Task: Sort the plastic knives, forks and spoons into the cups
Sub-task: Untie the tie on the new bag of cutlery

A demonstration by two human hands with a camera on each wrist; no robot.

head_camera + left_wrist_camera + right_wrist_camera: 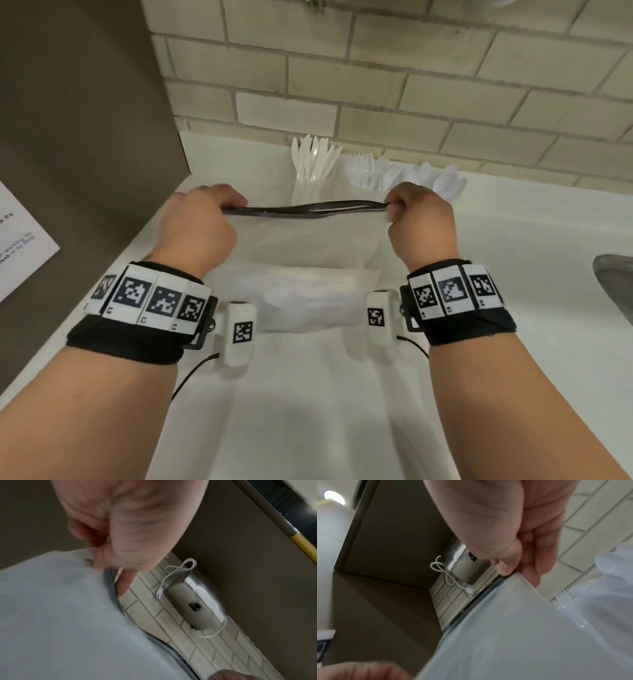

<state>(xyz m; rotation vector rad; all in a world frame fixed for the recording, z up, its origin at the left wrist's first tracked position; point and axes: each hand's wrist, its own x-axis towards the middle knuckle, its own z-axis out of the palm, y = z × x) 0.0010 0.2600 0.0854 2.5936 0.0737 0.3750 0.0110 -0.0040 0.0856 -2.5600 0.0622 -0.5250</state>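
Note:
Both hands hold up a translucent zip bag (301, 246) by its dark zip strip (301, 209). My left hand (205, 219) grips the strip's left end and my right hand (418, 219) pinches its right end. The wrist views show the left hand (130, 527) and the right hand (513, 527) curled on the bag's (51, 615) top edge. Behind the bag, against the wall, stand clear cups with white knives (315, 161), forks (370, 171) and spoons (442, 181). The bag hides the cups' lower parts. I cannot tell what the bag holds.
The white counter (513, 274) runs under the bag to a tiled wall (411, 85). A brown cabinet side (85, 120) with a paper sheet (20, 246) closes the left. A metal sink edge (616, 284) shows at the right. A wall unit with a white cord (192, 604) hangs overhead.

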